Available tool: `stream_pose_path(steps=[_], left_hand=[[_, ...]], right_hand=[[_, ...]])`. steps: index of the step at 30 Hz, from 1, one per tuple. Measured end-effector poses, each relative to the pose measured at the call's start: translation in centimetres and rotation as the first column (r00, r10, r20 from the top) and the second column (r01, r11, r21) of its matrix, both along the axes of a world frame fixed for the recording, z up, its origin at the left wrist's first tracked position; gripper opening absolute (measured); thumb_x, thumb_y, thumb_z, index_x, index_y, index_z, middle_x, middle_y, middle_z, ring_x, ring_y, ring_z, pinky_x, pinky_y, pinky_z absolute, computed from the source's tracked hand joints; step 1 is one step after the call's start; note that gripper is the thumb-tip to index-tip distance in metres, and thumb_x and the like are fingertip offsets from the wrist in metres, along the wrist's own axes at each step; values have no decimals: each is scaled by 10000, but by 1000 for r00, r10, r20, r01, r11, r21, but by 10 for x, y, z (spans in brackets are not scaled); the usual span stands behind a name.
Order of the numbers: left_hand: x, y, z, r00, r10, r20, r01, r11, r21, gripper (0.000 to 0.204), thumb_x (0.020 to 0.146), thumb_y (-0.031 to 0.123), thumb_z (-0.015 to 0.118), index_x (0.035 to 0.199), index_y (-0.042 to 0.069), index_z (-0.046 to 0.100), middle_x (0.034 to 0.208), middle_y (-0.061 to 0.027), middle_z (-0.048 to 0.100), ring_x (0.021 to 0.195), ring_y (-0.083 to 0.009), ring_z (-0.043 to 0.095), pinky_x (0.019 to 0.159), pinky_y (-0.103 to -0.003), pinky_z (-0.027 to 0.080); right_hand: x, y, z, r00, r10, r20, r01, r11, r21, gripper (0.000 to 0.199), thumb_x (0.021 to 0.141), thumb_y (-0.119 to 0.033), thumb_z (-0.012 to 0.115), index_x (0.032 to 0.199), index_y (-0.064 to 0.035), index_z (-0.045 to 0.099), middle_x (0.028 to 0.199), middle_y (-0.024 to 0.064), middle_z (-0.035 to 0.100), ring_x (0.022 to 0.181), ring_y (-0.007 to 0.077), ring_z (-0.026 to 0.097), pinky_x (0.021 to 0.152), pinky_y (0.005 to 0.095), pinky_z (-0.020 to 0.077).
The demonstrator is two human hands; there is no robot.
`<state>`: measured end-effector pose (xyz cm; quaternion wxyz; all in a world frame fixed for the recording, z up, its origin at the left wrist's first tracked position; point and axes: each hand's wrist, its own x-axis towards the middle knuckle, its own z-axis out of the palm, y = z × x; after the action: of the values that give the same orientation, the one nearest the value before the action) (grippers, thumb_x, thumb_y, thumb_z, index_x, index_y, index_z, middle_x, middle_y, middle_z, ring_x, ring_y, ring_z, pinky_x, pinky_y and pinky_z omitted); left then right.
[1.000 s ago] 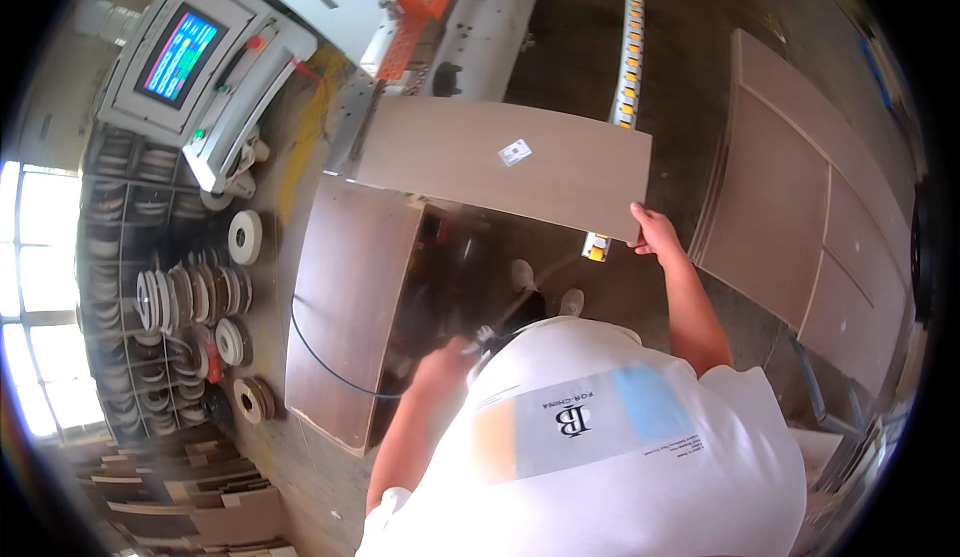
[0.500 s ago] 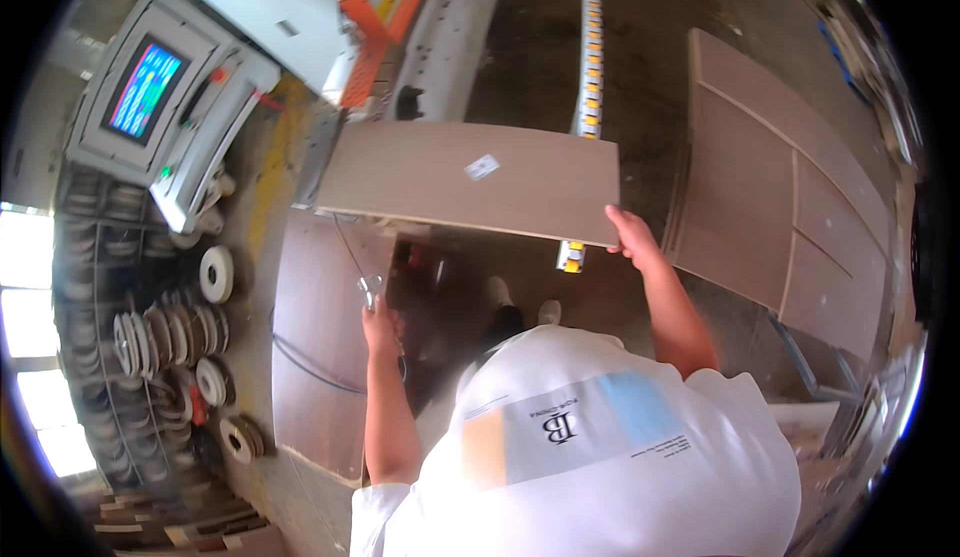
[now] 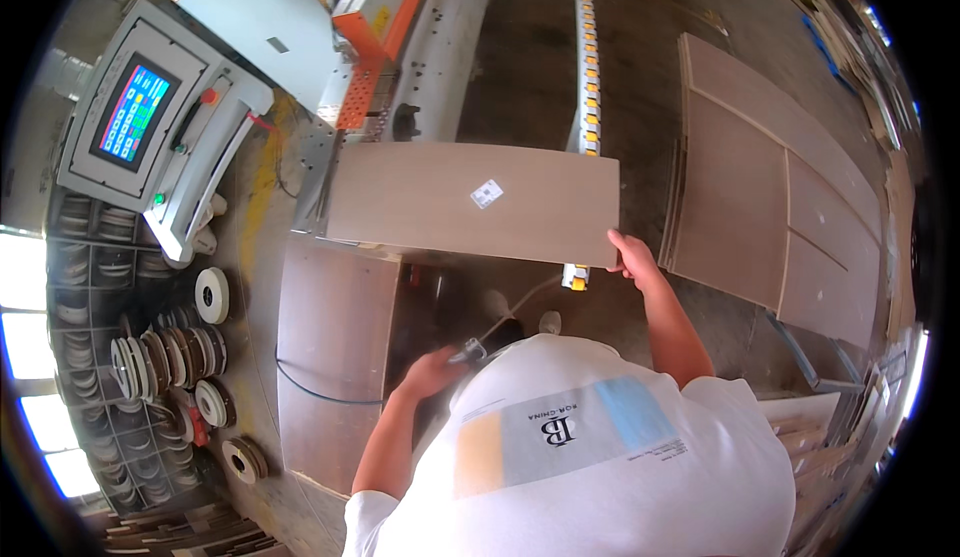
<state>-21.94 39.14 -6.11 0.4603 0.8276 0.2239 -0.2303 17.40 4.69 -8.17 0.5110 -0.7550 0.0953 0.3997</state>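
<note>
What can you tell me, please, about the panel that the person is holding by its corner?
The panel is a long, flat rectangle with a pale brown, wood-look face, smooth and matt. A small white sticker sits near its middle. It lies roughly level, its left end at the machine, its right end out over the floor. The right hand grips its near right corner. The left hand is clear of it, lower down, holding a small tool I cannot make out.

— What sort of place is this?
— A woodworking shop: an edge-banding machine [image 3: 400, 47] with a touchscreen control panel [image 3: 135, 112], racks of edging-tape rolls [image 3: 165, 367], and stacked cut panels [image 3: 770, 187] on a dusty floor.
</note>
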Motion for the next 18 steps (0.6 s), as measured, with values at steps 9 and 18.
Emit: stream_pose_path(steps=[9,18], left_hand=[[71,34,6,535,840,-87,-695,379,-611,326,1008,166,669,1313,76,598,793,42,572,669,-61,554,556,-242,452],[174,36,-1,309,949,63,-635,255,-729,552,1013,107,616,1527,98,412,1027,5,560,880,-122,596,849,-335,561]], right_hand=[[-34,12,27,805,502,317,-336,826,-452,591,748,-541,836,1023,-26,746,840,102,744,769,233,733,685,358,544],[-29,59,51,496,825,270,-386,488,-783,575,675,-664,813,811,-105,791,657,126,690,640,321,698,615,398,523]])
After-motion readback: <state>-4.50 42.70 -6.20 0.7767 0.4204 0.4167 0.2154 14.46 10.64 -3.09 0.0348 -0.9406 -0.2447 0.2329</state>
